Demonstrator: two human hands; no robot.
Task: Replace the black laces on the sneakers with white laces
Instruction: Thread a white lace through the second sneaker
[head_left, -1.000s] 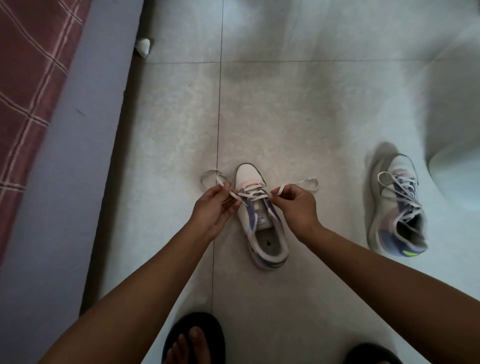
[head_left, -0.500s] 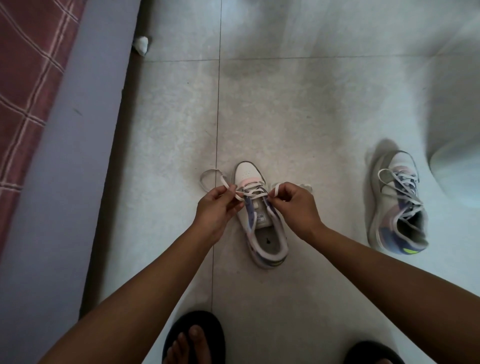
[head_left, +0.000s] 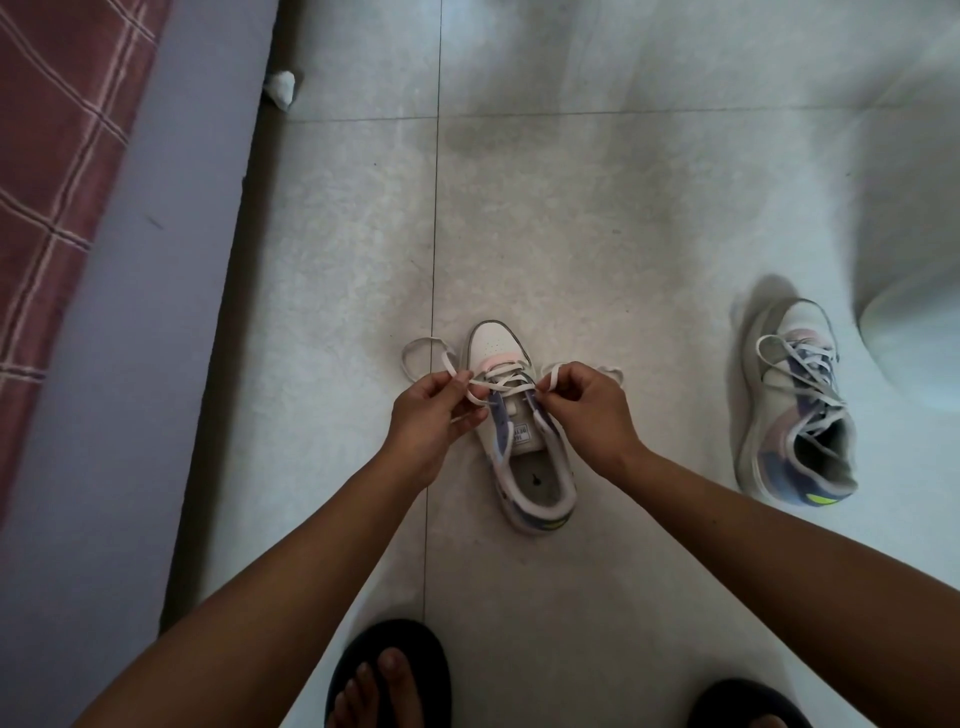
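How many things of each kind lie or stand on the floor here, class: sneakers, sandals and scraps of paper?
Sneakers: 2, one between the hands, one off to the right.
Sandals: 2, one at the bottom edge, one at the bottom right.
Paper scraps: 1.
Total: 5

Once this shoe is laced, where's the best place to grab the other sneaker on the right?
Probably the heel collar of the right-hand sneaker: it lies apart from the hands, heel toward the person, opening gaping and facing up. Come from above on the near side, fingers hooked inside the rim, clear of its white laces.

Bedroom (plaid bed (head_left: 57, 156), tiled floor (head_left: 571, 208))
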